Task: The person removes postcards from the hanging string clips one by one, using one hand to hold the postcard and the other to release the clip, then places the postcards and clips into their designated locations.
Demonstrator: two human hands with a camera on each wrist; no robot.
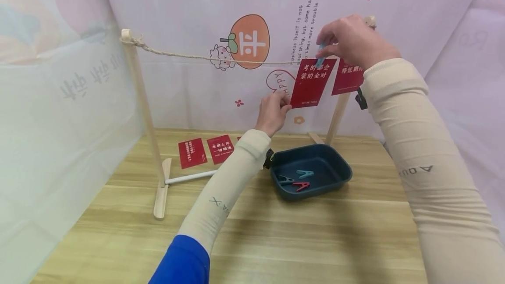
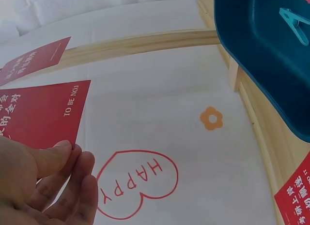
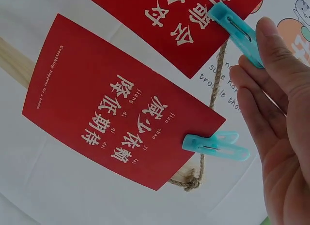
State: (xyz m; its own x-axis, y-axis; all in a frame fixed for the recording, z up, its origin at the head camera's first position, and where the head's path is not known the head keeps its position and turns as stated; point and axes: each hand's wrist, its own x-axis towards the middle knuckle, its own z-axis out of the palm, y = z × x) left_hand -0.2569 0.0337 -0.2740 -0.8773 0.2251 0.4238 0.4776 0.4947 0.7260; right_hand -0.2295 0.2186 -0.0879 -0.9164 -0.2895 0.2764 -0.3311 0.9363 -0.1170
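A red card [image 1: 309, 84] with white lettering hangs at the rope [image 1: 189, 56], its top edge against it. My left hand [image 1: 273, 113] pinches the card's lower left corner between thumb and fingertips. At the top edge, my right hand [image 1: 349, 40] grips a light blue clothespin [image 3: 236, 34], whose jaws sit over the card's edge. Beside it, a second red card [image 3: 121, 104] hangs from the rope by another light blue clothespin [image 3: 215, 145]. In the head view, my right hand and sleeve partly cover that second card.
The rope runs between wooden posts [image 1: 144, 113]. On the table [image 1: 252, 240], a dark blue basin [image 1: 343, 165] holds several clothespins [image 1: 301, 186]. More red cards [image 1: 192, 153] lie behind a white bar [image 1: 191, 176], one partly hidden by my left arm. A printed cloth stands behind.
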